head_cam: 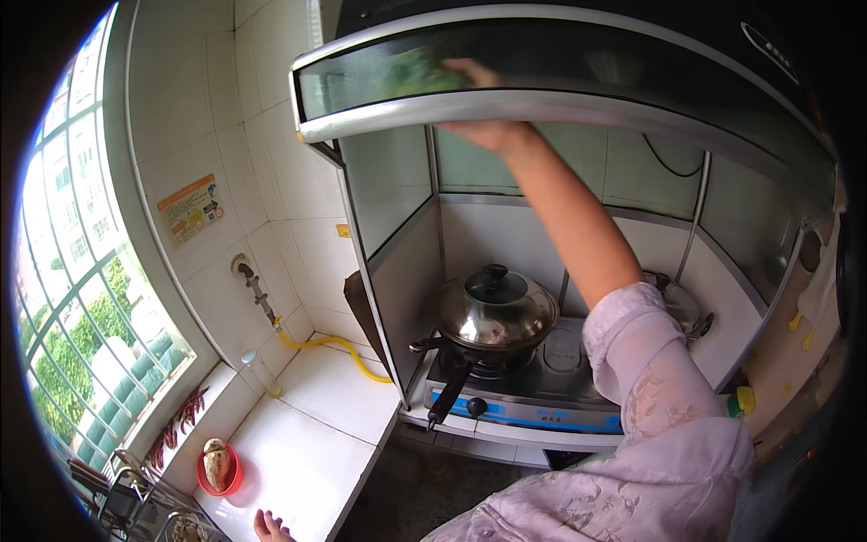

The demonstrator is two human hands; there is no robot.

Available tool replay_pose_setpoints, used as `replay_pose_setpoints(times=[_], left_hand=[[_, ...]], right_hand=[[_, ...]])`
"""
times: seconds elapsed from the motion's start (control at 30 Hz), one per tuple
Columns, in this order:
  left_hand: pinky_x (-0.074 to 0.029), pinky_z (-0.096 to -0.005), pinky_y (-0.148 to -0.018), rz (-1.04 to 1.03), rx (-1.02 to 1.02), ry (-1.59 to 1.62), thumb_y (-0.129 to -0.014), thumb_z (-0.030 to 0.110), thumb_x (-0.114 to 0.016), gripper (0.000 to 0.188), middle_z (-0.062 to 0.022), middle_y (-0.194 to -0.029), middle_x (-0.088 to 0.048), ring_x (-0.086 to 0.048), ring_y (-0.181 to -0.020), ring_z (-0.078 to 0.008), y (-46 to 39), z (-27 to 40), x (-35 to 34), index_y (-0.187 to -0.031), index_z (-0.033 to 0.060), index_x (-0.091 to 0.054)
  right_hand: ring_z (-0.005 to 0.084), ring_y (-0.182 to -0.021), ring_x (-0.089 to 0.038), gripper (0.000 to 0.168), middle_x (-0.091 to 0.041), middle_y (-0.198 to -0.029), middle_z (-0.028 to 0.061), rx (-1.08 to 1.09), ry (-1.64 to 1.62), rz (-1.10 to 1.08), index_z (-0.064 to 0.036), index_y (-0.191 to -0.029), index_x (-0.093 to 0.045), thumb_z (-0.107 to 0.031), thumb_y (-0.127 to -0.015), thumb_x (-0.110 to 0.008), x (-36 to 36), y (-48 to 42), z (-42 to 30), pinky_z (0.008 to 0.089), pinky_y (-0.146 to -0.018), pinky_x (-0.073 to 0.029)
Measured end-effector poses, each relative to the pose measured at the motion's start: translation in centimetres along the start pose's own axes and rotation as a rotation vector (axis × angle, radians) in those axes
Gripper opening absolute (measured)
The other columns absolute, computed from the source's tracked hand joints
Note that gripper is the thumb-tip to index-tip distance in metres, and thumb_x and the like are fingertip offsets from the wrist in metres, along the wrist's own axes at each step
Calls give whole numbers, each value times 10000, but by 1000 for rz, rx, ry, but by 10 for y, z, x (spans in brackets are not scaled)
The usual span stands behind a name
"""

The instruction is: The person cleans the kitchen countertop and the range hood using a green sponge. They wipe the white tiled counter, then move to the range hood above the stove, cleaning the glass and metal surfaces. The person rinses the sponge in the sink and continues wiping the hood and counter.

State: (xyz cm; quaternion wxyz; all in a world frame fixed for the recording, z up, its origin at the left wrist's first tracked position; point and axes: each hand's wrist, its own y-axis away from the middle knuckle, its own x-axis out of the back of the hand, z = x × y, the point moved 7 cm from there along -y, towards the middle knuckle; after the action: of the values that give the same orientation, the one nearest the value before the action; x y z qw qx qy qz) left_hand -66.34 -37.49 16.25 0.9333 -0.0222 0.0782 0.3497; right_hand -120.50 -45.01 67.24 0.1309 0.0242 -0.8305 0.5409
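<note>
My right hand (493, 134) is raised behind the front rail of the range hood, under its glass panel (576, 64). Its blurred fingers show through the glass. Beside them is a blurred green patch (423, 73); whether the hand grips it cannot be made out. Only the fingers of my left hand (269, 527) show at the bottom edge, slightly curled and apart, over the white tiled counter (298, 461). Nothing is seen in them. Nearest to that hand stands a red bowl (236, 476) holding a pale, brown-spotted root-like piece (216, 467).
Below the hood, a lidded wok (501, 315) sits on a gas stove (528, 400), its black handle (450, 400) pointing outward. A second lidded pot (679, 308) stands behind my arm. A yellow gas hose (339, 341), a clear jar (256, 366) and dried chillies (189, 410) are at left.
</note>
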Motion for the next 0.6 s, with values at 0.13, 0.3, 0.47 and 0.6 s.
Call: replay_pose_setpoints(times=[0.13,0.3,0.47,0.6], left_hand=[[-330,-167,-535,-161,-54,140,-835,146,-495,249,-22,-886,-541,-450,-662,-52,4,18,-65,-1066,53,-492],[-333,-156,-509,-255,-43,178,-832,92,-487,211,-40,-864,-538,-451,-641,-49,33,36,-114,-1031,25,-502],[-366,-243,-619,-345,-69,144,-814,156,-531,289,-52,-905,-536,-464,-734,-116,36,43,-113,-1073,33,-496],[-361,-233,-618,-385,-19,211,-805,162,-544,317,-44,-934,-541,-470,-761,-112,37,39,-123,-1094,41,-493]], right_hand=[[305,-1019,-487,430,-487,-1117,167,-422,-762,-105,0,-1155,-370,-250,-816,-459,-79,-21,36,463,-928,-378],[287,-1020,-498,340,-536,-1085,130,-263,-913,-2,-22,-1065,-503,-262,-828,-458,-31,9,17,432,-912,-395],[240,-929,-543,270,-579,-985,104,-150,-1051,137,-29,-991,-531,-240,-840,-455,27,50,-8,392,-839,-437],[169,-756,-591,214,-592,-910,79,-113,-1405,118,-27,-974,-519,-168,-813,-530,70,64,-28,267,-654,-505]])
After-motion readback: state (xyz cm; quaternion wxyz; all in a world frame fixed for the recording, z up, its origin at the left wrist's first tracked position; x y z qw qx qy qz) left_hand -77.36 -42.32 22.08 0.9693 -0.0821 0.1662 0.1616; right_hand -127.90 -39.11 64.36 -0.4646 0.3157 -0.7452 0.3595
